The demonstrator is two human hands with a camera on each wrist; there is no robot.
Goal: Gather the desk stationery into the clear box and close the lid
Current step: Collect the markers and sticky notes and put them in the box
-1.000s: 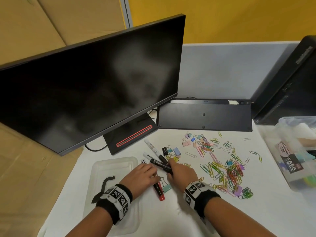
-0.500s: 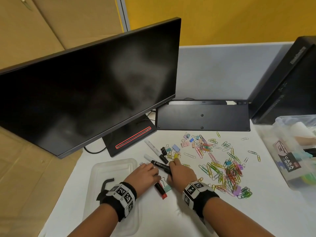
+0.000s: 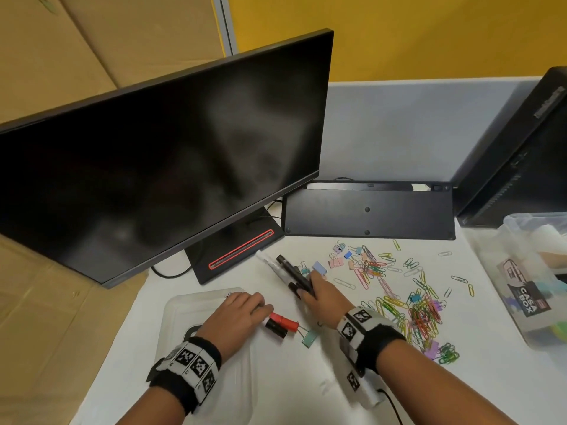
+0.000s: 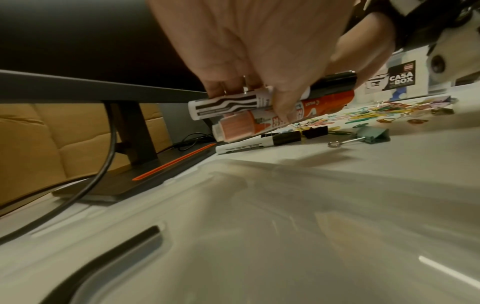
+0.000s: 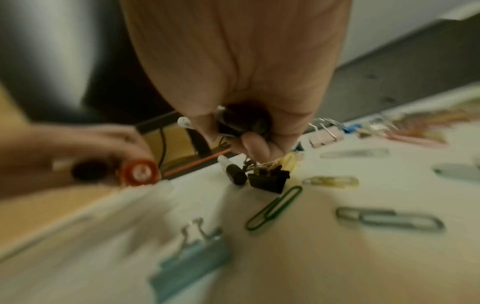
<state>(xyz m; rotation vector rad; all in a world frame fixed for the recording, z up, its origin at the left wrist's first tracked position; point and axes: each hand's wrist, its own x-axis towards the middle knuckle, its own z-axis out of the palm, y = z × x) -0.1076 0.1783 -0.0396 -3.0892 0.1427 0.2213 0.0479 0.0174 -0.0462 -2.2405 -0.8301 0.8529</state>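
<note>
My left hand (image 3: 259, 309) grips a red marker (image 3: 283, 321) and a black-capped marker (image 3: 276, 328), just above the clear lid (image 3: 190, 305). The left wrist view shows this left hand (image 4: 259, 51) curled round the red marker (image 4: 272, 119) and a white-and-black one (image 4: 228, 105). My right hand (image 3: 310, 286) grips black markers (image 3: 293, 273) that point away to the upper left. Its fingers (image 5: 249, 144) wrap their ends (image 5: 241, 121). Another marker (image 4: 249, 145) lies on the desk. The clear box (image 3: 527, 286) stands at the right.
Coloured paper clips (image 3: 414, 311) and binder clips (image 3: 337, 262) are scattered to the right of my hands. A teal binder clip (image 3: 308, 337) lies between my wrists. The monitor (image 3: 153, 164) and its stand (image 3: 233, 253) loom at left; a black keyboard (image 3: 368, 213) and tower (image 3: 521, 154) lie behind.
My right hand has lifted the black markers off the desk and swung them away. My left hand has closed on the red and black markers and turned them sideways.
</note>
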